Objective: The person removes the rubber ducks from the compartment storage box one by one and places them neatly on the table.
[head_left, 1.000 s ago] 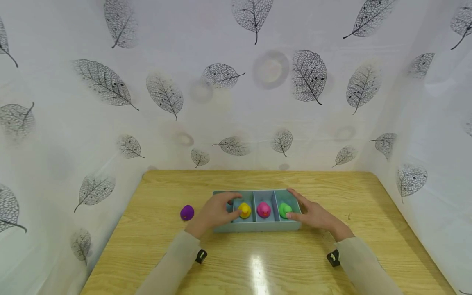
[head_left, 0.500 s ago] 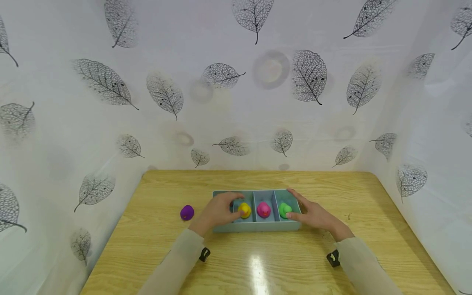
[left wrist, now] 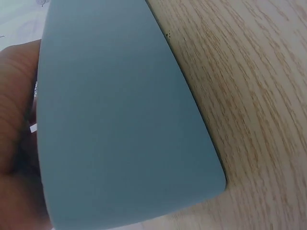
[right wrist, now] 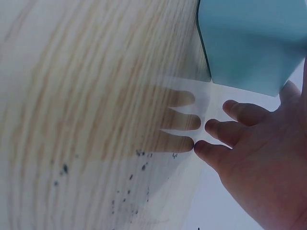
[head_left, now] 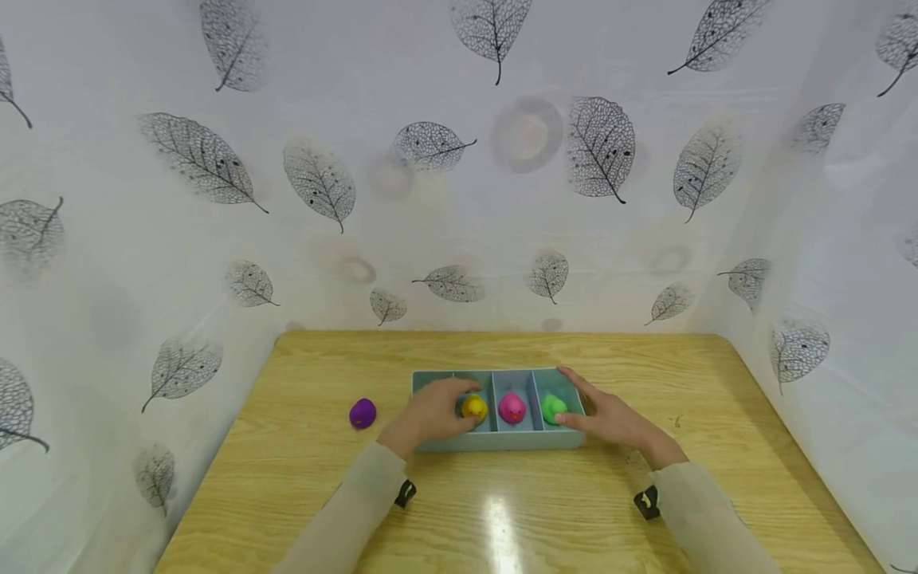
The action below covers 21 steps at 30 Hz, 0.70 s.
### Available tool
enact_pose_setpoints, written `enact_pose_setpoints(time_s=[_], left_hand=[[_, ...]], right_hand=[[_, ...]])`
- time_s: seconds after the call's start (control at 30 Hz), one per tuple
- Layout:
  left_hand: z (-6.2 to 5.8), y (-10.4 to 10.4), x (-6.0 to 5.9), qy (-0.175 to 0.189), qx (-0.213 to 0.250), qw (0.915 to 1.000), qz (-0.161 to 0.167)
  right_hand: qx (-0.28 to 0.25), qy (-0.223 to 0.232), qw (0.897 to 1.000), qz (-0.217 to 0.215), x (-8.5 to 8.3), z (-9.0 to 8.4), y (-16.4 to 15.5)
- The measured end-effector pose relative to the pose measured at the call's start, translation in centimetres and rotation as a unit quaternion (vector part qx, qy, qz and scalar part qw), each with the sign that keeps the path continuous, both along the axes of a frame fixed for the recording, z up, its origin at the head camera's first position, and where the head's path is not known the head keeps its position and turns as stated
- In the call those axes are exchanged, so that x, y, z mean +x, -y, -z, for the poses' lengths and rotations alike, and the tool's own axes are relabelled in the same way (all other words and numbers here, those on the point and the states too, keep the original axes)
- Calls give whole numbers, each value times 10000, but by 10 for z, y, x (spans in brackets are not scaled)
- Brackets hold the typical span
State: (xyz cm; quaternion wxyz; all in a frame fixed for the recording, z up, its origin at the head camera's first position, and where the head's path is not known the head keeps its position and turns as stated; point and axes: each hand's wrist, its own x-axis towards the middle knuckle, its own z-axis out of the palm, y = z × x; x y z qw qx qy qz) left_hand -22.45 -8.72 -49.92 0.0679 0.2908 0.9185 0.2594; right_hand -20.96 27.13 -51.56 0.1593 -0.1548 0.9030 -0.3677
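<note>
Glossy varnished wood table [head_left: 323, 478], glare near; matt smooth blue plastic tray [head_left: 502, 441]; rubbery-looking ducks [head_left: 512, 407]; thin leaf-printed curtain [head_left: 430, 199].

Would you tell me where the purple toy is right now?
In the head view, the purple toy sits on the wooden table, outside the blue tray and to the left of it, just beyond the left hand.
</note>
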Motion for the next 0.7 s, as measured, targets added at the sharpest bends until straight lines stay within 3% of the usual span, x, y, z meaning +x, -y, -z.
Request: enact_pose_setpoints(time_s=[0.13,0.7], left_hand=[[-2,-2,-1,-10,-181,9998,20],[-6,-12,-9,521,-676,9963,-93]], right_hand=[[13,11,10000,18,0,0,0],[104,-13,9999,41,0,2,-1]])
